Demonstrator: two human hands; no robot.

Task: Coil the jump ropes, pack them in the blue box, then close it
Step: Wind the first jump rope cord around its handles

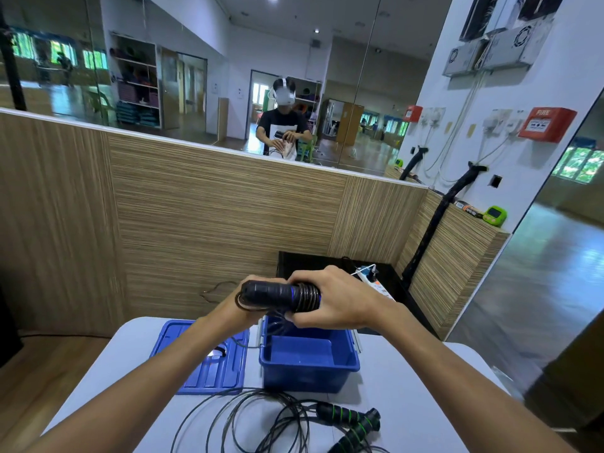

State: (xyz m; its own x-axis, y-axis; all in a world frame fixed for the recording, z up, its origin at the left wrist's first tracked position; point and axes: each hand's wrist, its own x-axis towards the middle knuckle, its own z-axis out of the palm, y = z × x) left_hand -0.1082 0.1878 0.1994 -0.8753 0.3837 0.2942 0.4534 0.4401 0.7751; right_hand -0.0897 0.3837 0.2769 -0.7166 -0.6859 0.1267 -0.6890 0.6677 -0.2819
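Observation:
Above the open blue box I hold a jump rope with black, blue-ringed handles, its thin black cord wound in tight turns around them. My right hand grips the wound end. My left hand is mostly hidden behind the handles and grips them from below. Strands of cord hang from the bundle into the box. The box's blue lid lies flat to its left. A second rope with black, green-ringed handles lies loose on the white table, its cord in untidy loops.
A wood-panelled partition rises behind the table, with a mirror above it. A black bin with a power strip stands behind the box. To the right are a thick black rope and a green gadget.

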